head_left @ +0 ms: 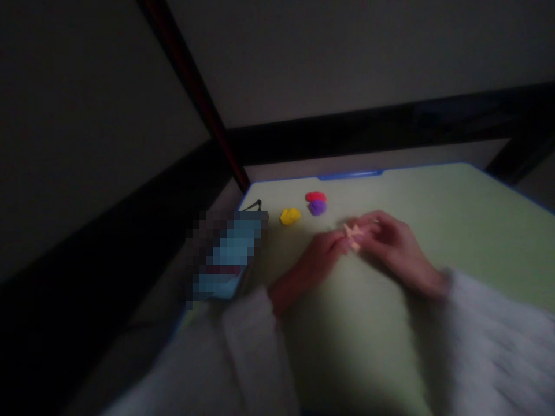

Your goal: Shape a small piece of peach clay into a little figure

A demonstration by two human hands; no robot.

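Observation:
Between my two hands is a small pale-orange star-shaped piece (pixel 352 236), which looks like modelling clay. My left hand (pixel 323 253) pinches its left side with closed fingers. From the right, my right hand (pixel 392 245) grips the other side with thumb and fingertips. Beyond my hands lie a yellow clay lump (pixel 290 216), a purple clay lump (pixel 318 207) and a red clay lump (pixel 316 197). The purple and red lumps touch. Blur hides the finer shape of the star piece.
A pale table (pixel 455 214) with a blue edge spreads under my hands. At its left side lies a pixelated light-blue object (pixel 234 248), with a thin dark looped item (pixel 255 205) behind it. A blue handle-like strip (pixel 351 174) sits at the far edge, near the wall.

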